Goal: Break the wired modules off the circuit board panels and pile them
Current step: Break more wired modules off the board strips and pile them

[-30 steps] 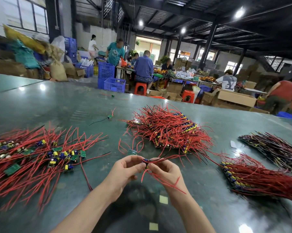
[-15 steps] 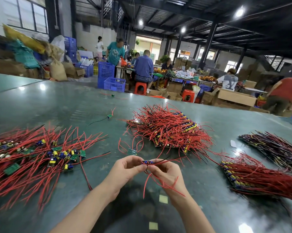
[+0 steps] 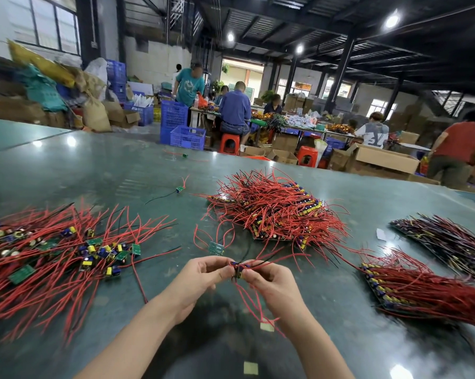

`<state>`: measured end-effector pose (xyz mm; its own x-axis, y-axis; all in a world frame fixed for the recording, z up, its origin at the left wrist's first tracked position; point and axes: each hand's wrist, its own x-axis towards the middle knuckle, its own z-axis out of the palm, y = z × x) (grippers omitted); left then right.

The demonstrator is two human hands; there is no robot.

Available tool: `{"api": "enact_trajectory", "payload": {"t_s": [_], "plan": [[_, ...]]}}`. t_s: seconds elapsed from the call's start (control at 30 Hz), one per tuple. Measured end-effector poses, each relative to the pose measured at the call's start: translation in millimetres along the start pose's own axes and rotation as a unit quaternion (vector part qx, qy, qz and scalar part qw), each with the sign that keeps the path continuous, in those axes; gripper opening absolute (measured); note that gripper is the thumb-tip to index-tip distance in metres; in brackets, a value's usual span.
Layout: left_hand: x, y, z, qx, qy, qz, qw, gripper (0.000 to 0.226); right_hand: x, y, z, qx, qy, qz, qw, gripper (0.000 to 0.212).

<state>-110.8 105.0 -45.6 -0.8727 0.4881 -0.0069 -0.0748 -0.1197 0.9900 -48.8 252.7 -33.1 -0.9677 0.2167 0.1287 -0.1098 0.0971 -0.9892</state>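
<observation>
My left hand [image 3: 203,277] and my right hand [image 3: 269,283] pinch a small strip of wired modules [image 3: 237,268] between their fingertips, just above the green table [image 3: 94,170]. Red and black wires trail from the strip. A loose pile of separated modules [image 3: 66,253] with red wires lies at the left. A heap of unbroken wired panels [image 3: 274,212] sits straight ahead. One single module [image 3: 216,248] lies just beyond my left hand.
Two more stacks of wired panels lie at the right, a red one [image 3: 422,291] and a darker one [image 3: 447,239]. Stray modules [image 3: 180,189] lie farther back. People sit at worktables behind the table edge, among blue crates [image 3: 187,137] and cardboard boxes.
The strip between my fingertips has bent from flat to folded, and the wires hanging from it have shifted. Both hands stay in the same place.
</observation>
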Motion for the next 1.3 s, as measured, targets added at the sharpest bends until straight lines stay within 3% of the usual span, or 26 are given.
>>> {"api": "enact_trajectory", "payload": {"t_s": [0.1,0.17,0.27,0.33,0.4,0.43,0.47,0.53,0.6,0.67,0.77,0.87,1.0,1.07,1.2,1.3], "plan": [[3,0,-3,-0.127,0.002,-0.048,0.991,0.012,0,1,0,0.073,0.030,0.010,0.997,0.013],[5,2,-3,-0.143,0.038,-0.050,0.988,0.010,0,0,-2,0.092,0.055,0.004,0.994,0.012],[3,1,-4,0.078,0.142,0.015,0.987,0.009,0,-1,-4,0.117,0.047,-0.005,0.992,0.020],[5,-6,-5,0.254,0.203,0.059,0.944,0.025,-1,-1,-2,0.082,0.046,-0.015,0.995,0.016],[4,-7,-3,0.320,0.242,0.134,0.906,0.036,-1,0,0,0.063,0.053,-0.034,0.996,0.016],[4,-5,-2,0.298,0.238,0.165,0.910,0.033,-1,0,0,0.056,0.062,-0.046,0.995,0.016],[2,-1,1,0.226,0.205,0.169,0.937,0.027,-1,0,1,0.045,0.073,-0.060,0.994,0.016],[-2,6,9,0.036,0.075,0.113,0.990,0.013,-2,0,1,0.017,0.097,-0.095,0.991,0.015],[-5,5,15,-0.052,-0.017,0.057,0.997,0.009,-3,-1,3,-0.003,0.110,-0.124,0.986,0.017],[-7,3,18,-0.080,-0.057,0.034,0.995,0.021,-4,-1,3,-0.027,0.114,-0.143,0.983,0.026],[-9,0,21,-0.122,-0.052,0.016,0.991,0.029,-5,-2,5,-0.109,0.120,-0.168,0.972,0.038],[-8,-1,24,-0.171,-0.045,-0.010,0.984,0.033,-6,-3,5,-0.090,0.134,-0.159,0.974,0.037],[-9,1,24,-0.189,-0.062,-0.025,0.980,0.019,-6,-7,3,-0.094,0.133,-0.137,0.977,0.031],[-8,0,23,-0.178,-0.066,-0.030,0.981,0.009,-7,-10,2,-0.051,0.109,-0.097,0.988,0.027],[-10,0,21,-0.131,-0.098,-0.039,0.986,0.009,-7,-13,-2,0.065,0.069,0.011,0.995,0.018],[-11,-2,22,-0.087,-0.092,-0.037,0.991,0.010,-8,-14,-3,0.078,0.043,0.040,0.995,0.017]]}}
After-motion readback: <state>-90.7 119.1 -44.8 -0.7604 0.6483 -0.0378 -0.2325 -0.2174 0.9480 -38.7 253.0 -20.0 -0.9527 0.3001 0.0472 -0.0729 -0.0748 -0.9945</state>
